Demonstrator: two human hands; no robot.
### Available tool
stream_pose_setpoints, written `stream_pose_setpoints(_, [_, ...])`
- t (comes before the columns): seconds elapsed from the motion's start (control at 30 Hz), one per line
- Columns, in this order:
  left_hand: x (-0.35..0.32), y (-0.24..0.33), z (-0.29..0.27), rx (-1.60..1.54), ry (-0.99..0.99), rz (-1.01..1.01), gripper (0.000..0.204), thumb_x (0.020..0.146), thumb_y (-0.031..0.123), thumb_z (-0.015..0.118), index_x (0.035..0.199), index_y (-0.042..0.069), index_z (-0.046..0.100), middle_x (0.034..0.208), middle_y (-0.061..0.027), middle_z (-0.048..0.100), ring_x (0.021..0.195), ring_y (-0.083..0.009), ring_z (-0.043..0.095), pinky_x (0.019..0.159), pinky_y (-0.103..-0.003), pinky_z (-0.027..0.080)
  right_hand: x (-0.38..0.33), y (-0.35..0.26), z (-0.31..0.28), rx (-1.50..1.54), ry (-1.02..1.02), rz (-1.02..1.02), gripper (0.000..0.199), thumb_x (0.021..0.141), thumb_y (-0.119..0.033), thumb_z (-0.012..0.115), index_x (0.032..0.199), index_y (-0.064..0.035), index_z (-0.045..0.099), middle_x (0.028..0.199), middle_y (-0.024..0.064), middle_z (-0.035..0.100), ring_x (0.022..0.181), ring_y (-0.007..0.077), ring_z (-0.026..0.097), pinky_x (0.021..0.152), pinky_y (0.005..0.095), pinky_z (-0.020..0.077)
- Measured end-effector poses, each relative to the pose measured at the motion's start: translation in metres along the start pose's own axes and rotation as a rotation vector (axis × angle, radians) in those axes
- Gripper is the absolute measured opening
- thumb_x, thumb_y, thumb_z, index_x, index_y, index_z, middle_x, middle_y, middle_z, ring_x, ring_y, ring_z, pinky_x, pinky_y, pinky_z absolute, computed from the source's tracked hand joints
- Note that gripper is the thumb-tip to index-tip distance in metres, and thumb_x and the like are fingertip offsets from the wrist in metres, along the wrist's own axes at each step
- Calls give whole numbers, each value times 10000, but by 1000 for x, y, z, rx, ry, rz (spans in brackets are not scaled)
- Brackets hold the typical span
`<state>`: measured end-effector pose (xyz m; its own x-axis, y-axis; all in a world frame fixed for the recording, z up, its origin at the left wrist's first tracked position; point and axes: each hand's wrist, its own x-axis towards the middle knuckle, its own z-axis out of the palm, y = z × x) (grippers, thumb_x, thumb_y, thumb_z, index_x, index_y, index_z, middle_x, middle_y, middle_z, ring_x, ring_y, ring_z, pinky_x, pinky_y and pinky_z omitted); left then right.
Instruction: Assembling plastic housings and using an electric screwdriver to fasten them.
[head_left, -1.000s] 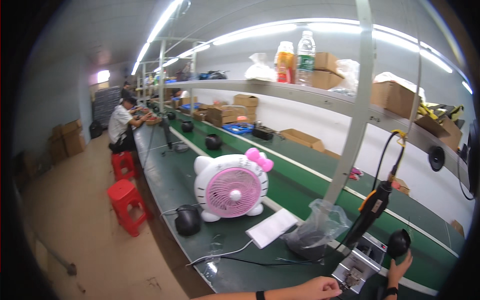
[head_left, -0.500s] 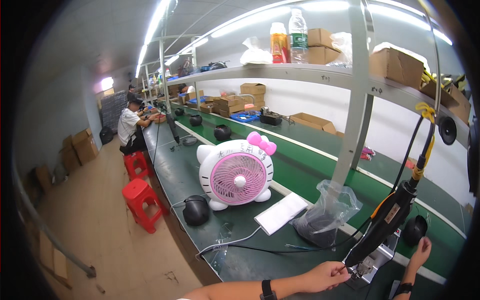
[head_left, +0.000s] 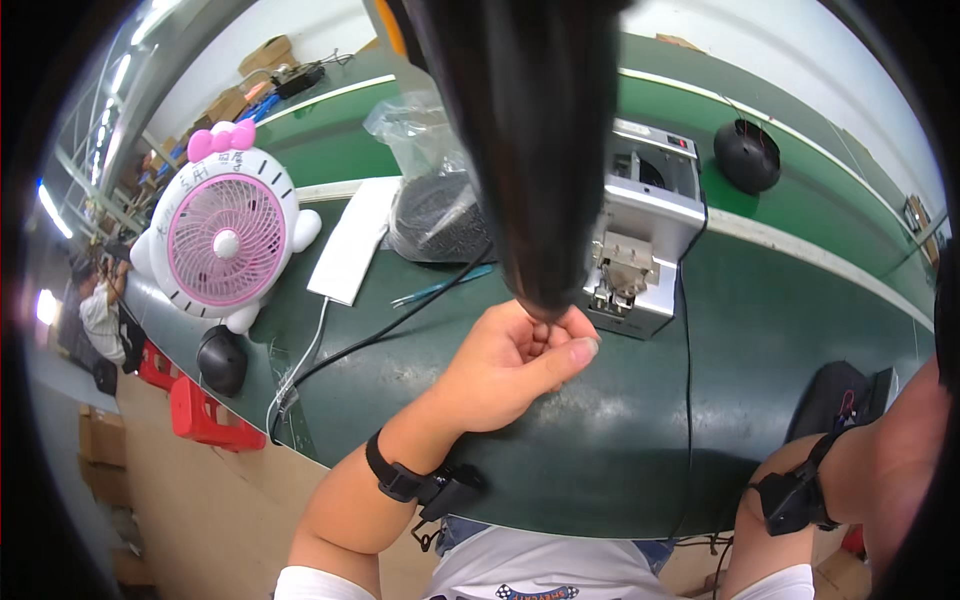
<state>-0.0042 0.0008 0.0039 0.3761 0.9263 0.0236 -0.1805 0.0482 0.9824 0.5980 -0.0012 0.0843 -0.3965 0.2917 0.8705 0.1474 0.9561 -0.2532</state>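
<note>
My left hand [head_left: 525, 365] has its fingers curled and pressed together at the lower tip of a black electric screwdriver [head_left: 540, 160], which hangs close to the camera. Whatever sits between the fingertips is hidden. Just right of the tip stands a silver box-shaped machine [head_left: 650, 225], seemingly a screw feeder, with a small metal mechanism on its front. My right hand [head_left: 912, 470] is raised at the right rim, large and blurred; its fingers cannot be made out. A black round shell [head_left: 747, 157] with thin wires lies beyond the machine on the green belt.
A white and pink fan [head_left: 226, 240] stands at the left beside a white pad [head_left: 350, 245]. A clear bag of dark small parts [head_left: 435, 215], blue tweezers [head_left: 440, 285] and another black shell [head_left: 222, 360] lie nearby. Red stools [head_left: 215, 415] and a seated person [head_left: 100, 315] are farther left.
The view has swung down and to the right. My right hand has left the area by the black shell and come up close to the camera. My left hand stays by the screwdriver tip.
</note>
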Motion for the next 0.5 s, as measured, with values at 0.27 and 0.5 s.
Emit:
stream_pose_setpoints(0.27, [-8, 5, 4, 96, 24, -17, 224, 953, 182, 650, 1076, -4, 625, 794, 23, 562, 696, -47, 517, 642, -213, 452, 98, -46, 160, 235, -44, 93, 601, 971, -499, 549, 1322, -10, 545, 1242, 155, 547, 1151, 325, 536, 1065, 535, 369])
stream_pose_setpoints(0.5, [-5, 9, 3, 122, 44, -9, 206, 953, 167, 651, 1067, -2, 623, 791, 9, 577, 685, -50, 526, 636, -216, 457, 33, -44, 98, 413, -55, 165, 579, 960, -478, 574, 1312, -19, 546, 1255, 156, 549, 1143, 319, 547, 1059, 522, 383])
